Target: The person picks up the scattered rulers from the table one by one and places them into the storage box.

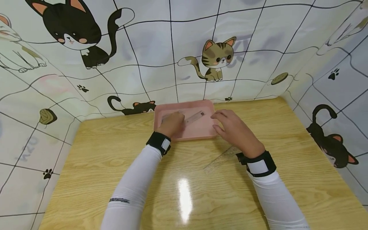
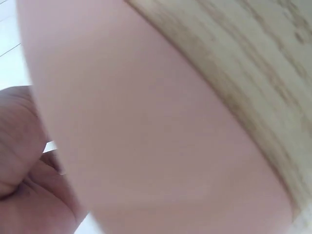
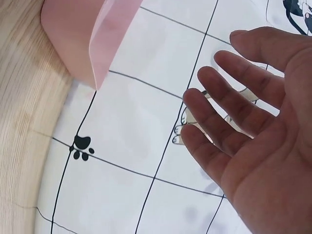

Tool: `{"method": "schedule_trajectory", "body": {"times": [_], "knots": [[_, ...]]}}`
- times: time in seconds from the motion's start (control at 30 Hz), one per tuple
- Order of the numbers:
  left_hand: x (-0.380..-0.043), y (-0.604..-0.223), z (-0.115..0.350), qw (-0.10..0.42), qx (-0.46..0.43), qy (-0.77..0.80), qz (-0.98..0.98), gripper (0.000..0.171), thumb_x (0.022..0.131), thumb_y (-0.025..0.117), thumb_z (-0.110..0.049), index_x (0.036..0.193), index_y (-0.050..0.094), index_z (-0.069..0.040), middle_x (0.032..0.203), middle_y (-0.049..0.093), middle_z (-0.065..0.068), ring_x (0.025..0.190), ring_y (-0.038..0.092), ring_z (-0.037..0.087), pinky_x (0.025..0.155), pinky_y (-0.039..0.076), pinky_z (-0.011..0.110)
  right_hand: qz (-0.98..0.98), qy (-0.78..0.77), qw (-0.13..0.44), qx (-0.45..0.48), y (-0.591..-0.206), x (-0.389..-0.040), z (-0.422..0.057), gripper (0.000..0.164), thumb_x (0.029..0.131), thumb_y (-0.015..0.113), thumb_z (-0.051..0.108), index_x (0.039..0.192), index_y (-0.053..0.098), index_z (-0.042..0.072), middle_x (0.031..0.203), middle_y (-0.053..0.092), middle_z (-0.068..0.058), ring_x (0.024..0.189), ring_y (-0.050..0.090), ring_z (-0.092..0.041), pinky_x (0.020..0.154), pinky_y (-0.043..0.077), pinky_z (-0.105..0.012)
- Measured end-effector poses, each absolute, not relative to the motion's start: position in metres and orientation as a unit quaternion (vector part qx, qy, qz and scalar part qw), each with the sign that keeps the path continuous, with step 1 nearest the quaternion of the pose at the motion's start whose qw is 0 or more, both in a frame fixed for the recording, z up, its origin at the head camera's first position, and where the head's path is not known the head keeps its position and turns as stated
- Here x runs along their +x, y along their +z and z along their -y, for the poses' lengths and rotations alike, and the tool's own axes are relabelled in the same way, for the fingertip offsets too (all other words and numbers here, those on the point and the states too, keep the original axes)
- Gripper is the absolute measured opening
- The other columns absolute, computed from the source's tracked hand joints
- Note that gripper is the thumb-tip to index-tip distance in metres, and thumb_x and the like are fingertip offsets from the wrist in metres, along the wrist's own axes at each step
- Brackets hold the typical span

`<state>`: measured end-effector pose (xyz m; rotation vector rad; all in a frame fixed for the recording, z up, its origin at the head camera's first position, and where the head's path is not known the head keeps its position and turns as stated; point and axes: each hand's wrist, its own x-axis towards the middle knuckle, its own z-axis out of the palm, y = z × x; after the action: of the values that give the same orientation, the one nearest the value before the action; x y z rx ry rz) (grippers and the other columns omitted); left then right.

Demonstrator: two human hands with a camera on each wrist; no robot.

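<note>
My left hand [image 1: 173, 123] reaches into a pink tray [image 1: 198, 138], fingers bent downward. A clear ruler [image 1: 195, 117] lies slanted in the tray and runs up to that hand; another see-through piece [image 1: 165, 118] shows faintly on its left. In the left wrist view the tray wall [image 2: 146, 112] hides the left fingertips, so whether they grip anything is unclear. At the tray's right side hovers my right hand [image 1: 234, 131], fingers loosely spread and palm bare in the right wrist view. Partly under the right wrist, a second clear ruler [image 1: 219, 159] lies on the table.
The wooden table [image 1: 115, 166] is light-coloured. Its back edge meets a white wall covering [image 1: 155, 41] with cat drawings and black lines, which also runs along the left and right sides. The tray stands at that back edge.
</note>
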<state>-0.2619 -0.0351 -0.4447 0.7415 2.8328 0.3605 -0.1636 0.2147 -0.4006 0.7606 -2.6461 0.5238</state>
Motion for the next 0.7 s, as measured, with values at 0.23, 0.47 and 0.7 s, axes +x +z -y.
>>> {"method": "schedule_trajectory", "body": {"times": [0.23,0.47,0.7], "knots": [[-0.266,-0.453,0.036,0.105,0.236,0.144,-0.955,0.013,0.092,0.078,-0.012,0.098,0.069,-0.005,0.093,0.065,0.007,0.087,0.055,0.020,0.079,0.048,0.033,0.939,0.179,0.162,0.246,-0.399,-0.165,-0.225,0.031,0.093,0.075,0.010,0.121,0.068,-0.002,0.126,0.064,-0.021,0.121,0.059,-0.039,0.102,0.051,-0.052],[-0.262,-0.458,0.040,0.086,0.233,0.144,-0.958,0.015,0.093,0.078,-0.013,0.103,0.071,-0.005,0.099,0.065,0.009,0.093,0.057,0.022,0.084,0.051,0.036,0.949,0.185,0.151,0.207,-0.396,-0.162,-0.236,0.030,0.096,0.072,0.010,0.123,0.066,-0.003,0.129,0.062,-0.022,0.124,0.057,-0.041,0.103,0.050,-0.055],[-0.252,-0.447,0.046,0.060,0.254,0.171,-0.950,0.024,0.101,0.066,-0.008,0.123,0.067,-0.001,0.111,0.062,0.015,0.097,0.059,0.023,0.087,0.055,0.036,0.966,0.180,0.123,0.142,-0.401,-0.158,-0.258,0.037,0.097,0.069,0.010,0.130,0.061,-0.005,0.134,0.057,-0.028,0.127,0.051,-0.048,0.105,0.044,-0.062]]}}
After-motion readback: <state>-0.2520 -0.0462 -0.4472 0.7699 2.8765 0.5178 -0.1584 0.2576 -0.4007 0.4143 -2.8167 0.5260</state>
